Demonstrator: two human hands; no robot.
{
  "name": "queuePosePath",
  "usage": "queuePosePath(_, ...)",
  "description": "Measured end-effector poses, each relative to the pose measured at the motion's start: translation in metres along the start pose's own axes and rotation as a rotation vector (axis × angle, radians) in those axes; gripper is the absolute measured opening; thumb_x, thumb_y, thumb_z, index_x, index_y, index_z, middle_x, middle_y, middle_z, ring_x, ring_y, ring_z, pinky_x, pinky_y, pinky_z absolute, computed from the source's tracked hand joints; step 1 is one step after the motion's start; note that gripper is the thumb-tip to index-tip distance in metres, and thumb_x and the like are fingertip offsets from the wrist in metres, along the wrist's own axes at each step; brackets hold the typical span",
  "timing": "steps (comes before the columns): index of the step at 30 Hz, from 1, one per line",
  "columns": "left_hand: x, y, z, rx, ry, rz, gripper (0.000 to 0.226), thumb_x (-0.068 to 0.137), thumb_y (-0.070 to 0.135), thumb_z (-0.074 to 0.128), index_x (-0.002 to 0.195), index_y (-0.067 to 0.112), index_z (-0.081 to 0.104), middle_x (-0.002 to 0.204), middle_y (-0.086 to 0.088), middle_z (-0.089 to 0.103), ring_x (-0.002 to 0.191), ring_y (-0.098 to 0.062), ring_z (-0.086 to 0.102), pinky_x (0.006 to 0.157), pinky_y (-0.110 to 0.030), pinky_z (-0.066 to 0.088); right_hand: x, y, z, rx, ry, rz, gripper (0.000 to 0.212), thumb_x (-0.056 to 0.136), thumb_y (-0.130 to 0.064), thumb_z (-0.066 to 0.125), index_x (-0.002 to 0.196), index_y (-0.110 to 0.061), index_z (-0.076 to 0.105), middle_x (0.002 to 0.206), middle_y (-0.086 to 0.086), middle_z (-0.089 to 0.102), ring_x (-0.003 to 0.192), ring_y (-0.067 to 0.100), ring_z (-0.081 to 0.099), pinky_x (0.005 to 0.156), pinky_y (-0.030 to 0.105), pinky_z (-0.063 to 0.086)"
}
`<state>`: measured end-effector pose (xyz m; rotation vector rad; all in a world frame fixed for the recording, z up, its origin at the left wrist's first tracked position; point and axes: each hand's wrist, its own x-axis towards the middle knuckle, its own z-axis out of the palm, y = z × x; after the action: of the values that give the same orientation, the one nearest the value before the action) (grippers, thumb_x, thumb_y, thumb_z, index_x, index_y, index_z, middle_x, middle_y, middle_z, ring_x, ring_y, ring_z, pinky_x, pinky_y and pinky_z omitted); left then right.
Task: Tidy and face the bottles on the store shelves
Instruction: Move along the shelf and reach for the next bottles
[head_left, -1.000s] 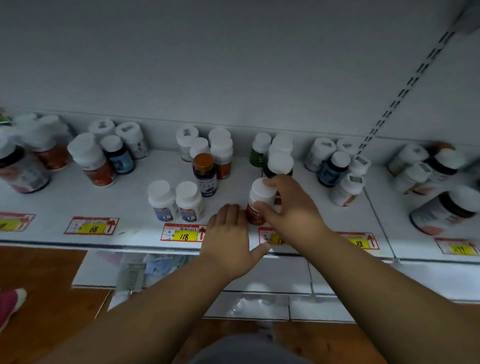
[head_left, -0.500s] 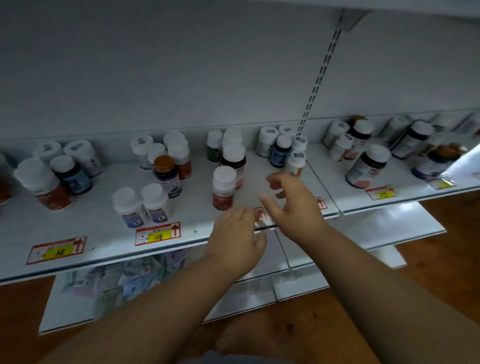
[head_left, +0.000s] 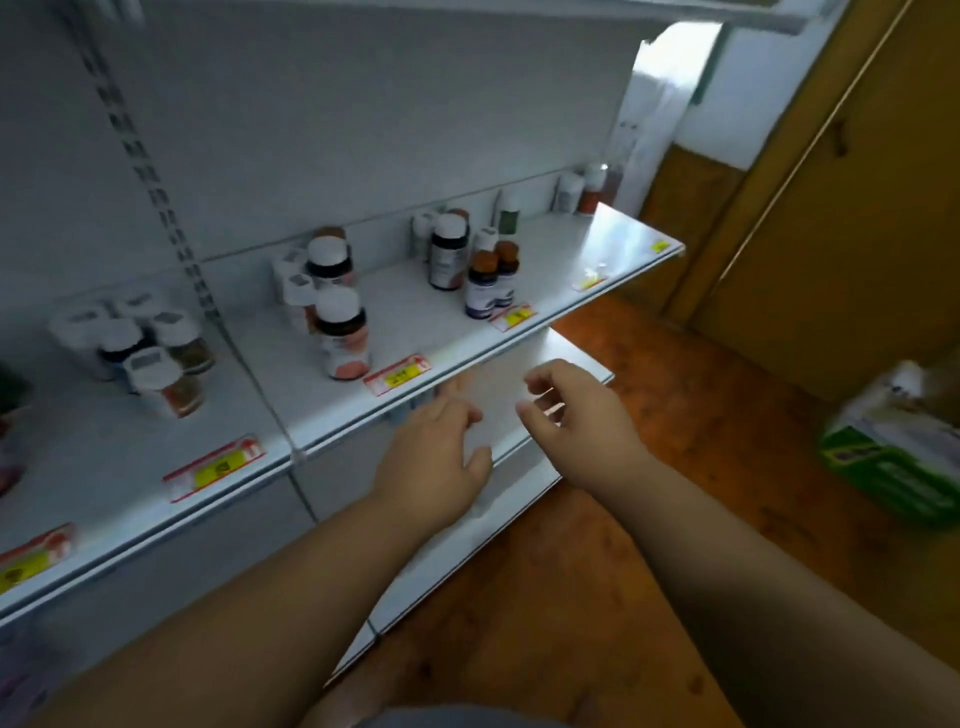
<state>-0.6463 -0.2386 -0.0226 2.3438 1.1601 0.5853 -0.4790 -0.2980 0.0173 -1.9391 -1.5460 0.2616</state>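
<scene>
A white shelf carries scattered supplement bottles. A white-capped dark bottle with a pink label stands near the front edge. Behind it are more white-capped bottles. Further right stand a tall dark bottle and two brown-capped bottles. A cluster of white-capped bottles sits on the shelf section to the left. My left hand hovers below the shelf edge, fingers loosely spread and empty. My right hand floats beside it, fingers curled apart, holding nothing.
Red and yellow price tags line the shelf edge. A lower shelf juts out under my hands. Brown wooden floor lies to the right, with a green and white package on it and a wooden door beyond.
The view has swung right along the shelf. My right hand has let go of the white-capped bottle and both hands have drawn back below the shelf edge, empty.
</scene>
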Motion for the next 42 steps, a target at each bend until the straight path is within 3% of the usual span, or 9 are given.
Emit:
queuePosePath(4, 0.063, 0.049, 0.035, -0.011, -0.001, 0.053, 0.040, 0.088, 0.037, 0.060, 0.126, 0.027, 0.052, 0.120, 0.008, 0.054, 0.113, -0.012, 0.049, 0.090, -0.026, 0.040, 0.029, 0.060, -0.045, -0.011, 0.037, 0.070, 0.026, 0.089, -0.038, 0.061, 0.112, -0.028, 0.057, 0.104, -0.013, 0.059, 0.089, 0.005, 0.058, 0.079, 0.031, 0.056)
queuePosePath(10, 0.171, 0.072, 0.081, -0.008, -0.010, 0.092, 0.037, 0.088, 0.036, 0.061, 0.123, 0.023, 0.055, 0.118, 0.004, 0.058, 0.112, -0.015, 0.052, 0.094, -0.034, 0.045, 0.117, 0.126, -0.063, 0.085, 0.095, 0.145, 0.023, 0.089, -0.037, 0.061, 0.111, -0.029, 0.059, 0.103, -0.017, 0.058, 0.091, 0.001, 0.058, 0.081, 0.028, 0.056)
queuePosePath(19, 0.363, 0.120, 0.133, -0.051, -0.042, 0.139, 0.033, 0.089, 0.036, 0.059, 0.118, 0.022, 0.056, 0.114, 0.004, 0.058, 0.103, -0.016, 0.053, 0.089, -0.032, 0.046, 0.266, 0.212, -0.118, 0.041, 0.127, 0.138, 0.032, 0.091, -0.033, 0.062, 0.121, -0.021, 0.058, 0.114, -0.007, 0.061, 0.097, 0.006, 0.059, 0.082, 0.025, 0.055)
queuePosePath(25, 0.454, 0.136, 0.168, -0.045, -0.043, -0.022, 0.041, 0.089, 0.041, 0.062, 0.127, 0.031, 0.051, 0.128, 0.008, 0.055, 0.111, -0.012, 0.055, 0.094, -0.029, 0.049, 0.357, 0.279, -0.126, 0.080, 0.124, 0.116, 0.031, 0.092, -0.035, 0.060, 0.121, -0.026, 0.056, 0.119, -0.009, 0.060, 0.097, 0.006, 0.059, 0.079, 0.020, 0.055)
queuePosePath(29, 0.509, 0.138, 0.198, -0.008, 0.031, -0.154, 0.041, 0.089, 0.044, 0.062, 0.126, 0.033, 0.049, 0.130, 0.009, 0.053, 0.113, -0.011, 0.052, 0.093, -0.027, 0.048, 0.432, 0.327, -0.122, 0.140, 0.041, 0.069, 0.036, 0.091, -0.032, 0.063, 0.125, -0.031, 0.053, 0.128, -0.011, 0.055, 0.104, 0.008, 0.059, 0.084, 0.026, 0.057)
queuePosePath(33, 0.558, 0.142, 0.219, -0.006, 0.152, -0.261, 0.040, 0.090, 0.043, 0.059, 0.127, 0.028, 0.051, 0.130, 0.008, 0.053, 0.116, -0.012, 0.051, 0.098, -0.030, 0.046, 0.516, 0.365, -0.121, 0.159, -0.136, 0.012, 0.055, 0.090, -0.024, 0.065, 0.138, -0.032, 0.040, 0.138, -0.007, 0.047, 0.115, 0.013, 0.055, 0.091, 0.027, 0.053)
queuePosePath(37, 0.585, 0.149, 0.234, -0.005, 0.195, -0.356, 0.039, 0.090, 0.038, 0.059, 0.125, 0.021, 0.053, 0.124, 0.004, 0.055, 0.115, -0.017, 0.051, 0.099, -0.032, 0.044, 0.583, 0.389, -0.109, -0.024, -0.332, -0.171, 0.073, 0.092, -0.023, 0.061, 0.150, -0.036, 0.018, 0.154, 0.000, 0.028, 0.132, 0.022, 0.044, 0.104, 0.036, 0.046)
queuePosePath(40, 0.597, 0.152, 0.238, -0.025, 0.226, -0.436, 0.039, 0.089, 0.036, 0.060, 0.125, 0.021, 0.054, 0.122, 0.002, 0.055, 0.110, -0.017, 0.052, 0.096, -0.032, 0.045, 0.614, 0.395, -0.097, -0.160, -0.404, -0.261, 0.071, 0.088, -0.024, 0.065, 0.146, -0.035, 0.027, 0.159, -0.002, 0.016, 0.138, 0.029, 0.037, 0.107, 0.041, 0.043)
queuePosePath(42, 0.602, 0.151, 0.240, -0.034, 0.228, -0.468, 0.039, 0.088, 0.034, 0.061, 0.123, 0.020, 0.054, 0.120, 0.000, 0.056, 0.108, -0.019, 0.053, 0.094, -0.035, 0.046, 0.621, 0.397, -0.091, -0.187, -0.328, -0.341, 0.055, 0.084, -0.031, 0.069, 0.132, -0.028, 0.042, 0.150, 0.000, 0.034, 0.128, 0.028, 0.044, 0.102, 0.041, 0.045)
